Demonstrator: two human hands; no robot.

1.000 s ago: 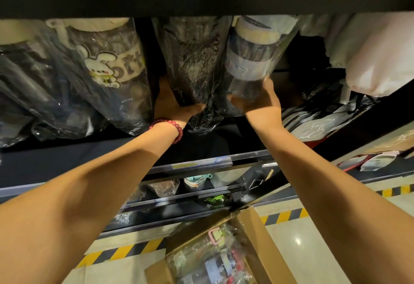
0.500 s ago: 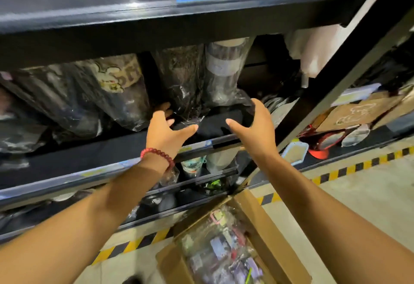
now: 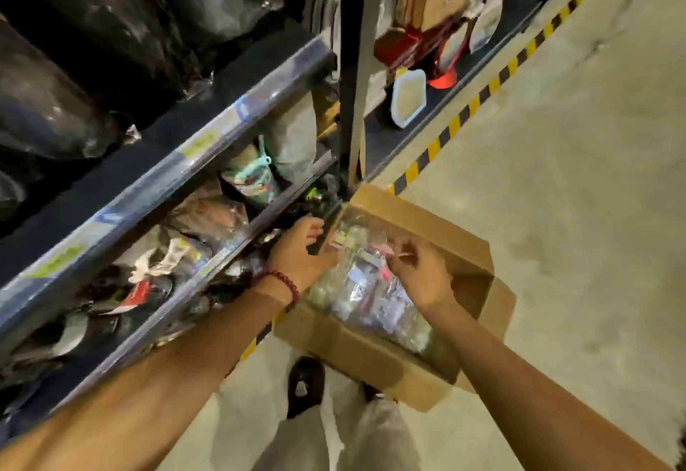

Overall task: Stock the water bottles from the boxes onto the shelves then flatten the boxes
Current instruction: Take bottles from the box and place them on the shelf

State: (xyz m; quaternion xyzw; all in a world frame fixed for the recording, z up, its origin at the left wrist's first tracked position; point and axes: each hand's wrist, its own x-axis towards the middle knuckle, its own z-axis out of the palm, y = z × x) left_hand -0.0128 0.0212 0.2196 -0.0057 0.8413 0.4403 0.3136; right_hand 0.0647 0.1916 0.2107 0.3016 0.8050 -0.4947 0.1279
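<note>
Dark metal shelves (image 3: pixel 222 129) crowded with plastic-wrapped goods fill the frame from nine to twelve o'clock, above a pale concrete floor (image 3: pixel 575 192). At centre, the left hand (image 3: pixel 297 251), a red bead bracelet (image 3: pixel 284 281) on its wrist, reaches with loosely curled fingers toward the open cardboard box (image 3: pixel 427 225) on the floor. Toward four o'clock, the right hand (image 3: pixel 423 273) hovers over the wrapped water bottles (image 3: pixel 371 296) inside the box, fingers curled; the blur hides whether either hand grasps anything.

A white tray (image 3: pixel 408 99) and a red stand (image 3: pixel 443 77) sit at the front edge of the right-hand rack, along the yellow-black floor tape (image 3: pixel 479 99); a black shoe (image 3: pixel 305 383) stands on the concrete floor (image 3: pixel 579 192)
</note>
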